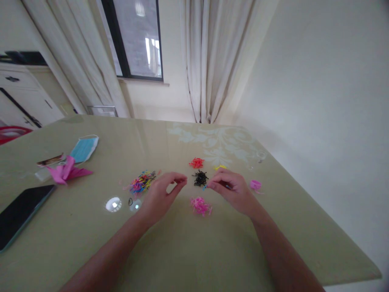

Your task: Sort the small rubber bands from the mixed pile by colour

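Observation:
Small rubber bands lie sorted by colour on the table: a red pile [197, 163], a black pile [200, 178], a pink pile [201, 206] and some yellow bands [220, 167]. To the left is a mixed-colour pile of rubber bands [142, 183]. My left hand [164, 192] is between that pile and the black one, thumb and forefinger pinched; anything in the pinch is too small to see. My right hand [231, 190] is closed just right of the black pile. A bit of blue shows at its fingertips, held or on the table, I cannot tell which.
A magenta item [255, 185] lies right of my right hand. At the left are a dark phone [24, 211], a pink folded-paper shape [68, 170] and a blue face mask [85, 149]. Shiny round discs [113, 204] sit before the mixed pile. The table's right edge runs along the wall.

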Tool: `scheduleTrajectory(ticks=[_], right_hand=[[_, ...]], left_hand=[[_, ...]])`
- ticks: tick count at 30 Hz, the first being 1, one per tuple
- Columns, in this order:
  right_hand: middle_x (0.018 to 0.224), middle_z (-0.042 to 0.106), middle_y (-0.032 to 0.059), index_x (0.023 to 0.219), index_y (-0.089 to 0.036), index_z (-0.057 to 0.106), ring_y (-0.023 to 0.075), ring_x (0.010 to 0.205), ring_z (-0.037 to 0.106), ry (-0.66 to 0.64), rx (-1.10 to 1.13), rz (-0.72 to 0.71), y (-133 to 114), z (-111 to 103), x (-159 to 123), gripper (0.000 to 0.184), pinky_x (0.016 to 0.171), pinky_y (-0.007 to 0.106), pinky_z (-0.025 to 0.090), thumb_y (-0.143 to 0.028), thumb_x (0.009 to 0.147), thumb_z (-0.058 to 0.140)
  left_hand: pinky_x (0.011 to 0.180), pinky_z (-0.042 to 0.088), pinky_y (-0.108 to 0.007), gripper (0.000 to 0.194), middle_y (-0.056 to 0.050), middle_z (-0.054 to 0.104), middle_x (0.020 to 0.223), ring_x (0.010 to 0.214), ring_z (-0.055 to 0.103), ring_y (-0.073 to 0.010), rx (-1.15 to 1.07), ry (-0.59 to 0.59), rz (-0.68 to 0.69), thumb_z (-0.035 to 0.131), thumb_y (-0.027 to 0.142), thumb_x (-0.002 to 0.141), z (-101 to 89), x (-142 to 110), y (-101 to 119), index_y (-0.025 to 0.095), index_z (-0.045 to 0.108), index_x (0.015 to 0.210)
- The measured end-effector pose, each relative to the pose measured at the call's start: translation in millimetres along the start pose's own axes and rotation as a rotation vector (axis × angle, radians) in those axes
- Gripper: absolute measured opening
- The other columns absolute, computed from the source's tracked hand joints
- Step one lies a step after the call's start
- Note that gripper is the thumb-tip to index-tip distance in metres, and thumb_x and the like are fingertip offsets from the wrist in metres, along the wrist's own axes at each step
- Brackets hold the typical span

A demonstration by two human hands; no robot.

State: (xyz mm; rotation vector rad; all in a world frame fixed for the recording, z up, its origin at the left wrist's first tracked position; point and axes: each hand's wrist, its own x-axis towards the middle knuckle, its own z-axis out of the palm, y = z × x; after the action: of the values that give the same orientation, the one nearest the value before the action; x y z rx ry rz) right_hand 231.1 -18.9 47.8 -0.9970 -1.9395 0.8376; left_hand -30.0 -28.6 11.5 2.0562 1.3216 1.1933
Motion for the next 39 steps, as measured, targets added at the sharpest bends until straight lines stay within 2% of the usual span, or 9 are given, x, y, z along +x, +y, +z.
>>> scheduleTrajectory(ticks=[3,7,11,17,24,27,31,36,39], right_hand=[[0.075,0.064,0.0028,0.083,-0.018,0.079,0.0147,0.065,0.054,-0.063,-0.114,0.112,14,-33,-2,0.034,0.057,0.027,0.038,-0.046,0.096,0.067],[0.066,0.067,0.0031,0.075,-0.017,0.079,0.0161,0.06,0.055,-0.203,-0.271,0.31,38,-67,-7,0.038,0.057,0.028,0.038,-0.047,0.092,0.065],[0.066,0.072,0.0053,0.072,-0.016,0.081,0.018,0.06,0.057,-0.286,-0.382,0.42,55,-73,-9,0.037,0.058,0.029,0.039,-0.041,0.09,0.061],[0.059,0.068,0.0043,0.063,-0.018,0.078,0.017,0.055,0.055,-0.378,-0.463,0.463,65,-63,-8,0.036,0.057,0.029,0.035,-0.033,0.09,0.059],[0.052,0.053,0.0019,0.052,-0.021,0.054,0.0174,0.054,0.049,-0.088,-0.488,0.395,60,-67,-2,0.047,0.055,0.031,0.032,-0.041,0.094,0.05],[0.052,0.046,-0.0009,0.056,-0.022,0.045,0.0155,0.053,0.045,0.037,-0.437,0.258,46,-48,4,0.05,0.055,0.03,0.03,-0.046,0.099,0.047],[0.058,0.047,-0.0029,0.067,-0.02,0.057,0.0138,0.056,0.044,0.106,-0.234,0.123,21,-1,7,0.045,0.056,0.027,0.032,-0.048,0.102,0.052],[0.074,0.061,-0.0021,0.104,-0.02,0.072,0.0121,0.06,0.05,0.06,-0.027,0.057,6,39,0,0.023,0.057,0.024,0.039,-0.041,0.095,0.072],[0.078,0.063,-0.001,0.102,-0.021,0.074,0.0121,0.063,0.052,0.044,-0.033,0.015,6,46,-3,0.015,0.059,0.025,0.04,-0.034,0.096,0.072]], left_hand=[[0.1,0.048,-0.051,0.02,-0.011,0.077,0.119,0.112,0.067,-0.0332,0.507,-0.045,-0.005,0.061,0.027,0.098,-9.9,4,-26,0.024,0.075,0.112],[0.102,0.044,-0.054,0.03,-0.015,0.07,0.133,0.123,0.06,-0.0385,0.831,-0.101,-0.17,0.052,0.033,0.101,-23.5,6,-52,0.021,0.073,0.12],[0.096,0.046,-0.048,0.034,-0.012,0.074,0.122,0.114,0.065,-0.0344,0.86,-0.181,-0.253,0.045,0.036,0.103,-31.5,10,-62,0.023,0.076,0.11],[0.094,0.047,-0.046,0.035,-0.011,0.076,0.113,0.108,0.068,-0.0328,0.818,-0.158,-0.247,0.043,0.032,0.103,-32.5,16,-68,0.021,0.076,0.106],[0.095,0.046,-0.046,0.032,-0.013,0.075,0.111,0.11,0.066,-0.0329,0.887,-0.13,-0.212,0.043,0.03,0.103,-26.7,18,-69,0.021,0.073,0.1],[0.094,0.046,-0.046,0.028,-0.014,0.075,0.109,0.108,0.066,-0.0329,0.745,-0.03,-0.165,0.044,0.03,0.104,-22.0,18,-62,0.019,0.07,0.102],[0.081,0.051,-0.035,0.021,-0.007,0.076,0.094,0.088,0.068,-0.0232,0.22,0.081,-0.121,0.053,0.034,0.102,-8.6,15,-40,0.02,0.067,0.099],[0.073,0.052,-0.027,0.018,-0.003,0.076,0.086,0.079,0.068,-0.0166,-0.215,-0.029,-0.085,0.06,0.033,0.099,14.8,1,-10,0.02,0.072,0.095],[0.072,0.053,-0.026,0.019,-0.003,0.076,0.085,0.077,0.068,-0.0153,-0.337,-0.104,-0.124,0.061,0.034,0.099,23.7,-6,0,0.019,0.073,0.097]])
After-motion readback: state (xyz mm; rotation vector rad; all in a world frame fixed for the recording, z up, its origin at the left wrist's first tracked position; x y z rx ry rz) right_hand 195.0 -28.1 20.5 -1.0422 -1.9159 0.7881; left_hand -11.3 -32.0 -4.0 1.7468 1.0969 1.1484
